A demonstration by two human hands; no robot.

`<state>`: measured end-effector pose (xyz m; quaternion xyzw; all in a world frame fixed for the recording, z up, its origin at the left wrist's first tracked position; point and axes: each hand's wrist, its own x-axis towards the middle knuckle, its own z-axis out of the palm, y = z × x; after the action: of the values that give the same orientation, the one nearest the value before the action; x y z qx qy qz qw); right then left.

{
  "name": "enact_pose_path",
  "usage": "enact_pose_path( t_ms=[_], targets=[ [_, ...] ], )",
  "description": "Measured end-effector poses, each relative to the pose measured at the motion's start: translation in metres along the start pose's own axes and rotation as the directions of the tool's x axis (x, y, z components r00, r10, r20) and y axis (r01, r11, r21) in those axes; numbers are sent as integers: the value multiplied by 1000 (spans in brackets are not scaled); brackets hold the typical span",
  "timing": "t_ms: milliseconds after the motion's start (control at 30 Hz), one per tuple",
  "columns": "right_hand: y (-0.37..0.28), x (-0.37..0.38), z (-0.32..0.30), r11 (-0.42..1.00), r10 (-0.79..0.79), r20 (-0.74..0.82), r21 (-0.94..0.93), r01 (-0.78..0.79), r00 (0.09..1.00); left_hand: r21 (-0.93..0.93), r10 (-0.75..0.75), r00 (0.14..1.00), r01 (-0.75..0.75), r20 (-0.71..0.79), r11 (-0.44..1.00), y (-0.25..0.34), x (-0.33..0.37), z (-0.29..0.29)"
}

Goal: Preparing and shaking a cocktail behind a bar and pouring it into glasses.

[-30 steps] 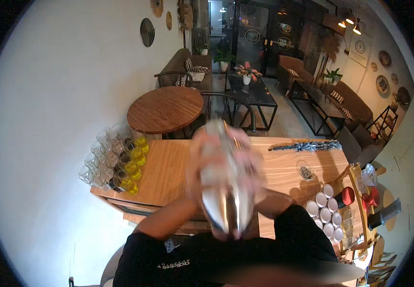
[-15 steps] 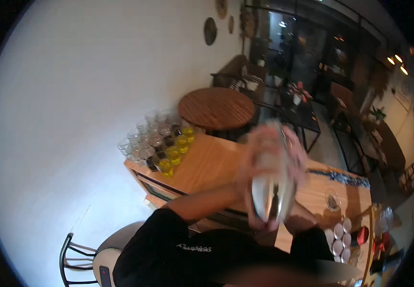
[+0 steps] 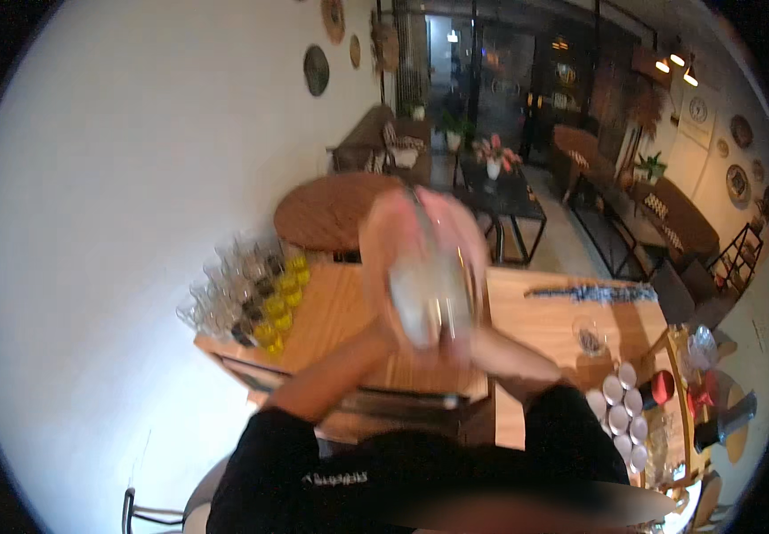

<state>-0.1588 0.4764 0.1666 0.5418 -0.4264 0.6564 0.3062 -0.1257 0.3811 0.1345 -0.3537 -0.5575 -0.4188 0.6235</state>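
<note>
Black cloth sleeves [image 3: 282, 445] are closest. Past them, a shiny metal shaker [image 3: 427, 307], smooth and round at the near end, is up in the air over the wooden bench [image 3: 331, 307]. Fingers of the left hand [image 3: 379, 249] and right hand [image 3: 471, 245] are wrapped around it, too blurry to count, and they hide some of it. Round white cups [image 3: 617, 420] sit at the right. Clear glasses [image 3: 224, 289], some with yellow drink [image 3: 269, 336], crowd the left end. Behind, the left hand covers part of a round brown table [image 3: 322, 218].
</note>
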Motion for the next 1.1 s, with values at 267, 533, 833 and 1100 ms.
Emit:
enact_pose_path(
  t_ms=[267,533,833,1100],
  targets=[
    [-24,6,-4,997,-15,6,80,14,1000,62,29,999,-31,29,998,-2,42,6],
    [-28,-28,6,865,501,-194,93,-493,843,-125,-304,949,292,-85,948,43,6,11],
    [-46,-23,-16,568,742,182,342,-749,645,26,-136,924,136,356,990,54,14,-40],
    [14,-17,50,976,-201,22,85,199,979,90,671,730,-683,131,725,44,50,-32]
  ],
)
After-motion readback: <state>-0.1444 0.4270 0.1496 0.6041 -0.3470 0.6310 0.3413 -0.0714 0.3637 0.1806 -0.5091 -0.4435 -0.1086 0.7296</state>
